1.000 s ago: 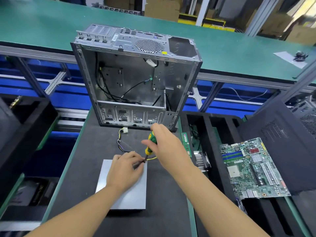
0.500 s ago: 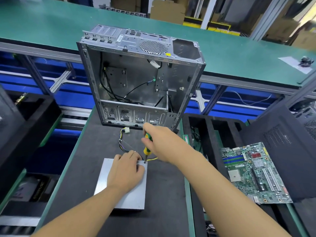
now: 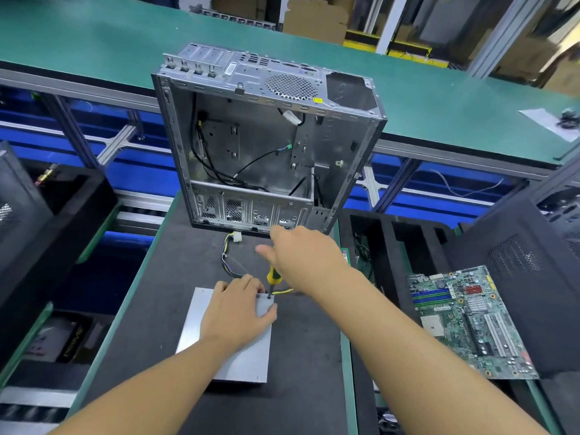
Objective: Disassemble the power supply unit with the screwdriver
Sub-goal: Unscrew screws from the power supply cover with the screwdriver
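Observation:
The power supply unit [image 3: 238, 359], a flat grey metal box, lies on the dark mat in front of me, with a bundle of coloured wires [image 3: 230, 259] running out from its far side. My left hand [image 3: 235, 312] lies flat on its top near the far right corner, fingers spread. My right hand [image 3: 301, 259] grips the green and yellow screwdriver [image 3: 272, 277] from above, held nearly upright. The screwdriver tip stands on the box's far right corner, just beside my left fingers.
An empty open computer case [image 3: 266, 146] stands upright just behind the box. A green motherboard [image 3: 470, 321] lies on black foam trays [image 3: 386, 246] to the right. Black foam bins [image 3: 47, 221] sit at the left, a green conveyor surface [image 3: 94, 36] beyond.
The screwdriver has swung from tilted to nearly upright, its tip now set on the box's far right corner. My left hand has flattened onto the box top.

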Demonstrator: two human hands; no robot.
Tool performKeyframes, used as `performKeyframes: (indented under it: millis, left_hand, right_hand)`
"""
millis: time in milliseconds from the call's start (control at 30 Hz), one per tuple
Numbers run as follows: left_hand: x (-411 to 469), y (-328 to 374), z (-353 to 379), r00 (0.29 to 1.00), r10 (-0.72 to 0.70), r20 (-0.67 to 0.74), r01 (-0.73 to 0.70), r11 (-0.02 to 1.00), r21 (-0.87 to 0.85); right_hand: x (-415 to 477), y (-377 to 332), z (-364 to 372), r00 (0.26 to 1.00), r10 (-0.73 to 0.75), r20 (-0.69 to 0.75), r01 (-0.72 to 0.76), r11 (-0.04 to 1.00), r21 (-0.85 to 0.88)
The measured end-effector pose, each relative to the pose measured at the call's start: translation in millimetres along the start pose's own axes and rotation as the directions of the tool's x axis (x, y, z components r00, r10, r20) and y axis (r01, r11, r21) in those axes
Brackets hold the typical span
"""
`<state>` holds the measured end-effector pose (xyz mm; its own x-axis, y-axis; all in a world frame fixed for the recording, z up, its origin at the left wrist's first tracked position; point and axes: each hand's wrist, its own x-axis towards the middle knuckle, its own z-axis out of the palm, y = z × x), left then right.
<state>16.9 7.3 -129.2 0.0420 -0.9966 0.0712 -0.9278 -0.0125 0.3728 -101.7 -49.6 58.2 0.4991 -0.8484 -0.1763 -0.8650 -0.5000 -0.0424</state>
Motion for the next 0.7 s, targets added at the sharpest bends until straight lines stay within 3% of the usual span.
performKeyframes:
  millis: [133, 367, 467, 567, 633, 700]
  left_hand:
    - [1.8, -1.1, 1.7, 0.999, 0.015, 0.034, -0.016, 0.999, 0.038]
    - [4.1, -0.8, 1.5, 0.999, 0.017, 0.046, -0.019, 0.999, 0.049]
    - [1.8, -1.0, -0.3, 0.999, 0.022, 0.031, -0.023, 0.999, 0.034]
    - [-0.7, -1.2, 0.3, 0.999, 0.037, 0.001, -0.037, 0.999, -0.027]
    - [-2.0, -1.0, 1.1, 0.999, 0.029, -0.036, -0.032, 0.997, -0.073]
    - [-2.4, -0.8, 1.8, 0.999, 0.023, -0.048, -0.027, 0.996, -0.081]
  right_hand:
    - [-0.2, 9.0, -7.7, 0.981, -0.124, 0.146, 0.091, 0.972, 0.216]
    - [-1.3, -4.6, -20.3, 0.930, -0.227, 0.288, 0.160, 0.958, 0.237]
    - [2.5, -0.4, -27.1, 0.924, -0.205, 0.324, 0.141, 0.967, 0.210]
    - [3.0, 0.4, -24.9, 0.944, -0.094, 0.317, 0.025, 0.976, 0.216]
    - [2.8, -2.4, -19.3, 0.968, 0.017, 0.252, -0.046, 0.993, 0.110]
    - [4.6, -3.8, -14.4, 0.987, 0.033, 0.159, -0.032, 0.999, -0.010]
